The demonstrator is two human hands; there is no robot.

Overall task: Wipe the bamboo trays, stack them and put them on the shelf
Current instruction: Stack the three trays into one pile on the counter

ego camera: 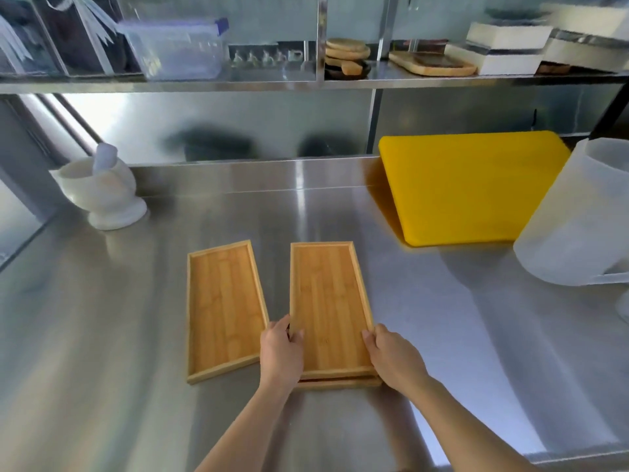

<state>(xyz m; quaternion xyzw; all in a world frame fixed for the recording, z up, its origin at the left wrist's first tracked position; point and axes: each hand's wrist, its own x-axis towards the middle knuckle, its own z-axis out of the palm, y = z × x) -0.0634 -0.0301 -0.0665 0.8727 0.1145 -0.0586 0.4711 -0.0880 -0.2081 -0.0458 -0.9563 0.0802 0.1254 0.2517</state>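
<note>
Two rectangular bamboo trays lie side by side on the steel counter [442, 318]. The left tray [223, 308] rests alone, untouched. The right tray [328, 301] sits on top of another bamboo tray [340, 382], whose near edge shows just beneath it. My left hand [280, 352] grips the top tray's left rim near its front corner. My right hand [391, 356] grips its right rim near the front corner. The steel shelf [306, 84] runs across the wall above the counter.
A white mortar with pestle [102, 189] stands at the back left. A yellow cutting board [469, 185] leans at the back right beside a translucent white jug [578, 212]. The shelf holds a clear plastic box [177, 51], wooden boards [432, 64] and white containers [503, 49].
</note>
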